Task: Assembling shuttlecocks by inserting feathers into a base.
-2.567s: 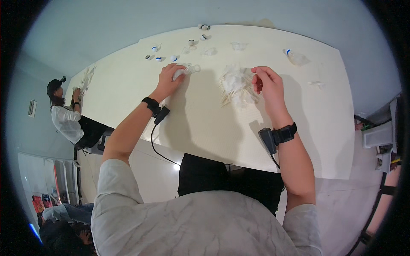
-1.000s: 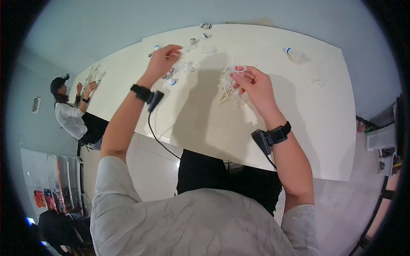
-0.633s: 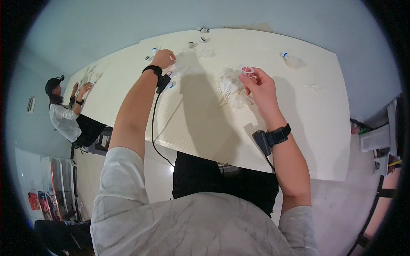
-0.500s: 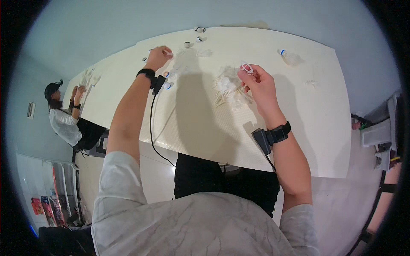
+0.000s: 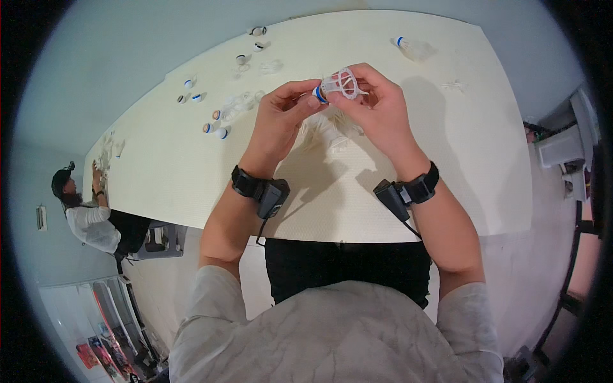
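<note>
In front of me, over the table, my hands meet at a shuttlecock head and skirt. The fingers of my left hand (image 5: 281, 118) are closed on a white shuttlecock head (image 5: 319, 94) with a blue band. My right hand (image 5: 383, 107) grips a white openwork plastic skirt (image 5: 347, 82), its narrow end against the head. Whether the two parts are joined, I cannot tell. Just below my fingers lies a pile of thin white sticks and pale pieces (image 5: 325, 133), partly hidden by my hands.
Left of my hands are several blue-banded heads (image 5: 221, 133) and clear plastic skirts (image 5: 237, 105). More small round pieces (image 5: 241, 59) lie farther back. A shuttlecock (image 5: 415, 49) rests at the far right, with sticks (image 5: 454, 85) nearer. Another person (image 5: 92, 223) sits at the table's left end.
My left hand has come right from the loose pieces, now holding a shuttlecock head. My right hand has shifted slightly left with the skirt, and the two parts now touch. The view has shifted.
</note>
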